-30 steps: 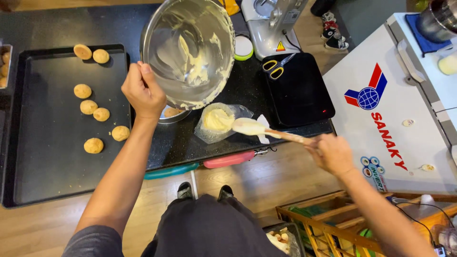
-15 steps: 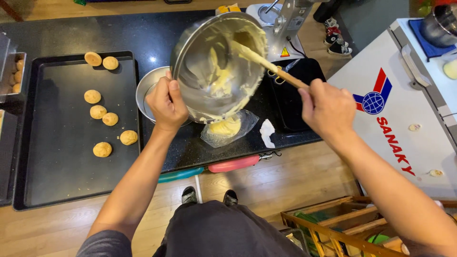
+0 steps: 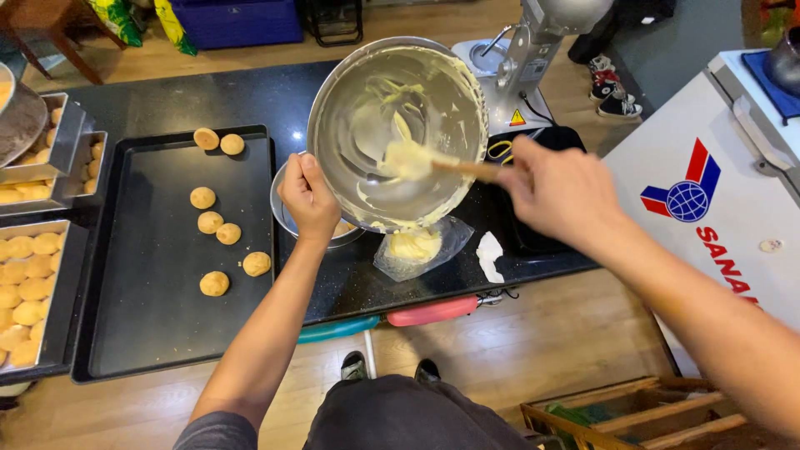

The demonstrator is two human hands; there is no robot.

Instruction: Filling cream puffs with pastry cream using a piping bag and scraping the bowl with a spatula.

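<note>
At the far left, metal trays (image 3: 33, 292) filled with pale round pastries are seen at the edge of the dark worktop (image 3: 250, 96). Just right of them, a black baking sheet (image 3: 158, 333) carries seven small dough rounds (image 3: 215, 283), spaced apart in its far half.

Right of the sheet, a large steel mixing bowl (image 3: 450, 92) is held tilted, its mouth turned toward the camera, by the left hand (image 3: 308, 198), whose fingers are curled tightly over the near left rim. The left forearm is stretched up from the near edge of the scene. A smaller metal bowl (image 3: 282, 218) lies partly hidden beneath.

Inside the bowl, a pale spatula (image 3: 408, 158) is pressed against the smeared wall; its wooden handle is gripped by the right hand (image 3: 554, 196), fingers closed around it, the arm reaching in from the near right. Yellow cream is gathered in a clear plastic bag (image 3: 421, 248) lying directly below the bowl's lower rim.

The step in hand is judged to be scraping the last cream down into the bag; a downward sweep along the wall toward the low rim would be called for.
</note>
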